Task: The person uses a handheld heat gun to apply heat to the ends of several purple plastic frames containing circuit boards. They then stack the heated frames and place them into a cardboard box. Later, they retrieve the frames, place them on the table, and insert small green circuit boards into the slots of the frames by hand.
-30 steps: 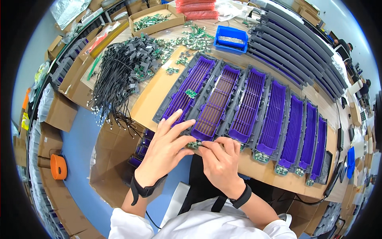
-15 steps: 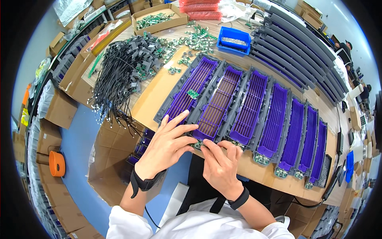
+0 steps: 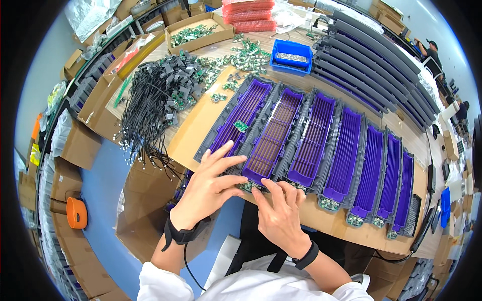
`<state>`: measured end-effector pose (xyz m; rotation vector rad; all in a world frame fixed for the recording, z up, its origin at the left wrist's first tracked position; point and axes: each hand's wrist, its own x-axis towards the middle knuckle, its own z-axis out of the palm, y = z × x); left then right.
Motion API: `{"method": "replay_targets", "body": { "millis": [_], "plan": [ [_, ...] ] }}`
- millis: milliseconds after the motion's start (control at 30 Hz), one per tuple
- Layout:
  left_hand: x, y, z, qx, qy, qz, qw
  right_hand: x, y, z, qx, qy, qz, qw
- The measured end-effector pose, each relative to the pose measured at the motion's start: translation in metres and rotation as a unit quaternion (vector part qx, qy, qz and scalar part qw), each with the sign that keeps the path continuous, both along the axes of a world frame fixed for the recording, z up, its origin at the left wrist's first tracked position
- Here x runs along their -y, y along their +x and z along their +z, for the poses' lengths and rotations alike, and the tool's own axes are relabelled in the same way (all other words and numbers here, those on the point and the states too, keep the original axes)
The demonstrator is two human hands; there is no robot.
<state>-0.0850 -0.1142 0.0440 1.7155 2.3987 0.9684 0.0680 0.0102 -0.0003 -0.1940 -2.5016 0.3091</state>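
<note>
Several long grey housings with slatted purple inserts lie side by side across the table. At the near end of the second housing from the left (image 3: 268, 138) sits a small green circuit board (image 3: 249, 186), partly covered by fingers. My left hand (image 3: 207, 183) has its thumb and index finger closed at the board's left side, its other fingers spread over the leftmost housing (image 3: 228, 134). From the right, my right hand (image 3: 281, 213) pinches the same board with thumb and index finger. A loose green board (image 3: 241, 126) rests on the leftmost housing's slats.
Black cables with connectors (image 3: 150, 108) lie heaped at the left, beside scattered green boards (image 3: 248, 55). Behind stand a blue bin (image 3: 291, 67) of small metal parts and a cardboard tray (image 3: 221, 37). Grey panels (image 3: 371, 60) are stacked at far right. An open carton (image 3: 143, 200) stands below the table's left edge.
The right thumb and index finger have parted slightly at the board and shifted a little. The left hand stays almost in place, and the view has tilted slightly.
</note>
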Motion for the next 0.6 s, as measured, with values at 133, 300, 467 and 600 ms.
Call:
{"method": "replay_targets", "body": {
  "millis": [133, 300, 467, 600],
  "plan": [
    [-0.003, -0.015, 0.004, -0.003, 0.070, 0.086, 0.994, -0.003, 0.001, 0.007, -0.015, -0.020, 0.006, 1.000],
    [-0.024, -0.039, 0.007, -0.064, 0.054, 0.156, 0.984, -0.007, 0.003, 0.011, -0.034, -0.041, 0.024, 0.998],
    [-0.043, -0.057, 0.008, -0.087, 0.008, 0.120, 0.989, -0.009, 0.007, 0.016, -0.045, -0.055, 0.037, 0.997],
    [-0.057, -0.066, 0.009, -0.054, -0.026, 0.079, 0.995, -0.008, 0.007, 0.019, -0.062, -0.077, 0.051, 0.994]
  ]
}}
